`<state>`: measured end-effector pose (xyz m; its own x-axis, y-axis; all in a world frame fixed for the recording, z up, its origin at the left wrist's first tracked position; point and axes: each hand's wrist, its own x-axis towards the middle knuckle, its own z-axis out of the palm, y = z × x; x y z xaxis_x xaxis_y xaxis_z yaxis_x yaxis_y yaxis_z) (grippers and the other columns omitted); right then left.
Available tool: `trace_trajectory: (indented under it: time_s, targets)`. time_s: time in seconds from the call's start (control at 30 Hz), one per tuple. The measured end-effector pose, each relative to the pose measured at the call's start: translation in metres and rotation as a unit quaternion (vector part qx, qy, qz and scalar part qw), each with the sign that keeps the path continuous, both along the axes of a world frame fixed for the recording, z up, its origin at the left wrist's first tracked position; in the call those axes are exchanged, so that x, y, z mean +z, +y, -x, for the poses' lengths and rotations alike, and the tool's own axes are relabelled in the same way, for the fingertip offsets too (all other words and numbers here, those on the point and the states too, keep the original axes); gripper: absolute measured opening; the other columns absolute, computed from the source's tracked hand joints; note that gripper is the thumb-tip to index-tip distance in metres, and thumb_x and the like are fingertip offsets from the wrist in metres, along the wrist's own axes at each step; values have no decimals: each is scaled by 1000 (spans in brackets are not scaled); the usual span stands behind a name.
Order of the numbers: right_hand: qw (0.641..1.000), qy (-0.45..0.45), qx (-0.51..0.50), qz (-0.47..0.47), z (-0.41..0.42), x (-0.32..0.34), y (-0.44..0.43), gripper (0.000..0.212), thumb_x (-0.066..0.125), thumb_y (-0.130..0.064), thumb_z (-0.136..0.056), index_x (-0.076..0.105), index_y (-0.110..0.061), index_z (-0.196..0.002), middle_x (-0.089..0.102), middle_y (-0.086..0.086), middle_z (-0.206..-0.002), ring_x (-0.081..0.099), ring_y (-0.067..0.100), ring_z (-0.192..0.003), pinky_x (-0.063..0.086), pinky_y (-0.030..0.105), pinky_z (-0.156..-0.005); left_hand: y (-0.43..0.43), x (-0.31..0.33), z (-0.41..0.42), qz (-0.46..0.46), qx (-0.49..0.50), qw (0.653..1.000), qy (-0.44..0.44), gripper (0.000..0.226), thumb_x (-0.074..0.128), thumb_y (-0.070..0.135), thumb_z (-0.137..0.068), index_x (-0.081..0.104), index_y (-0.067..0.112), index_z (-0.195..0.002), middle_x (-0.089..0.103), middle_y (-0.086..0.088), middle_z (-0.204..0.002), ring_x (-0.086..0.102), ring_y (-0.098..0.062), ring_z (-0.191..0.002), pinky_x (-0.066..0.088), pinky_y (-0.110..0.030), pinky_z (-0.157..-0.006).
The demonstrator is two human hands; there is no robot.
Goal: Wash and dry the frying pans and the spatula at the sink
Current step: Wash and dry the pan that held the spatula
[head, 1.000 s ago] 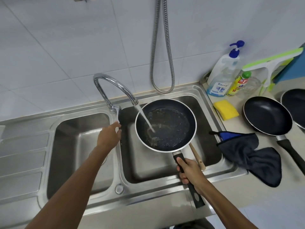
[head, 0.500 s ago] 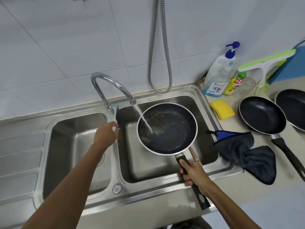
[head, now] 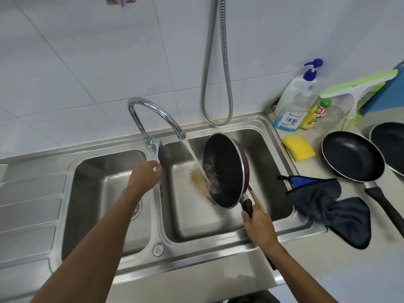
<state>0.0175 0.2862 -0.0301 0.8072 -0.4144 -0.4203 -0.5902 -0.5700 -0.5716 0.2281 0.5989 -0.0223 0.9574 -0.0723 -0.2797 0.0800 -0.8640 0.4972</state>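
At the sink's [head: 196, 259] middle divider, keep the left hand [head: 144, 178] at the tap lever [head: 157, 154], fingers [head: 154, 166] curled against it; cannot tell whether gripping or merely touching. Hold the frying pan [head: 223, 169] steeply tilted over the right basin, letting the stream [head: 194, 156] flush brown residue [head: 197, 179] off the lower edge. Grip firmly with the right hand [head: 259, 226], fingers [head: 248, 217] wrapped round the black handle [head: 247, 205] near the front rim.

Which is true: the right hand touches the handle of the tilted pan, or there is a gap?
Touching. The head view shows the right hand wrapped round the black handle of the tilted pan, with no gap between them.
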Motion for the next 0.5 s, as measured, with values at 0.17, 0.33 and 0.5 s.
trace_trajectory:
  time_s: [0.17,0.33,0.5]
  targets:
    - [999,-18,18,41,8,3,7,20,60,-24,-101,51,-10,-112,57,0,-91,65,21,-85,59,41,-80,0,1,-1,-2,-4,1000,-3,27,49,37,-87,74,29,-90,76,-4,-83,74,-25,-77,58,-40,-86]
    - [997,-44,21,57,9,9,9,23,60,-24,-100,50,-13,-117,58,-1,-96,66,21,-90,59,41,-83,-3,1,0,-8,-14,1000,-10,23,53,29,-90,75,25,-94,76,-2,-78,74,-23,-76,57,-40,-87]
    - [999,-38,17,14,8,8,8,19,60,-25,-101,52,-12,-111,63,2,-94,66,20,-85,60,39,-79,-1,-2,-2,-22,-25,999,-18,20,58,28,-93,73,23,-105,76,-7,-100,75,-27,-82,57,-42,-89]
